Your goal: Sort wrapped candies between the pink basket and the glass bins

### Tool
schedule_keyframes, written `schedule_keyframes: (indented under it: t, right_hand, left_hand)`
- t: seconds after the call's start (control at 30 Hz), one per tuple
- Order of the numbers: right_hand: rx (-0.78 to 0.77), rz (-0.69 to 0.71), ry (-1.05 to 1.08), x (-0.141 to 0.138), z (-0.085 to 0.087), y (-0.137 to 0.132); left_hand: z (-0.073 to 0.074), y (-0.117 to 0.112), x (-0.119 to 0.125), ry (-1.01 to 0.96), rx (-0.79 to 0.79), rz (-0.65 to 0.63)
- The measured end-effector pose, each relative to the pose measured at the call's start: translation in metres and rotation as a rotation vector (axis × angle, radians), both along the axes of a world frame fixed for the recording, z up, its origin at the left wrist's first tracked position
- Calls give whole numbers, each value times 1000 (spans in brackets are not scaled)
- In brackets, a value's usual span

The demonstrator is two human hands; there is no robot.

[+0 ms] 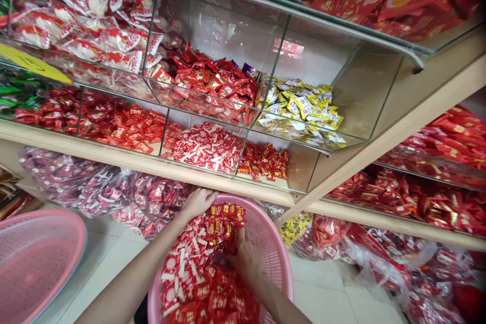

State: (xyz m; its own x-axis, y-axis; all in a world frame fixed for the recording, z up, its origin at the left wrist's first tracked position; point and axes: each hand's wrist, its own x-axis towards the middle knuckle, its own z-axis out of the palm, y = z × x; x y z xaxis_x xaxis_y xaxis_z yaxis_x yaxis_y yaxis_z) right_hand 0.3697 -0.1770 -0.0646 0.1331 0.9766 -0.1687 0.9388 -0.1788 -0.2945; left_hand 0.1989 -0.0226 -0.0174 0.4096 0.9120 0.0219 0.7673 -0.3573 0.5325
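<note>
A round pink plastic basket (270, 243) stands below the shelf, holding wrapped candies. My left hand (198, 202) is closed over its far left rim. Inside the basket, my right hand (246, 255) reaches down among the candies at the right; its fingers are blurred and partly hidden, so whether they grip any is unclear. Red-and-white wrapped candies (182, 258) lie on the left. Small red candies with yellow print (227, 217) are at the far side, and larger red packets (220, 296) fill the near side. A dark patch shows beside my right fingers.
A glass-fronted shelf (228, 180) above the basket holds compartments of red candies (216, 81), yellow-and-white candies (299, 104) and red-and-white ones (208, 147). Bagged candies (152, 192) lie beneath it on the tiled floor. Another pink basket (41, 263) stands at left.
</note>
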Motion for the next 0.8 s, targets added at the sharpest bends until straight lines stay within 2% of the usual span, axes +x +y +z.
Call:
schedule_keyframes:
  t: [0.13, 0.3, 0.43, 0.7, 0.8]
  right_hand:
    - [-53, 26, -46, -1, 0, -2]
    - [21, 77, -61, 2, -7, -5]
    - [7, 51, -89, 6, -12, -5]
    - [133, 81, -2, 20, -30, -3]
    - [158, 82, 31, 21, -30, -1]
  left_hand:
    - [0, 0, 1, 10, -12, 6]
    - [2, -1, 1, 22, -27, 25]
    - [3, -1, 1, 19, -26, 30]
    - [5, -1, 2, 21, -36, 25]
    - [4, -1, 1, 15, -36, 15]
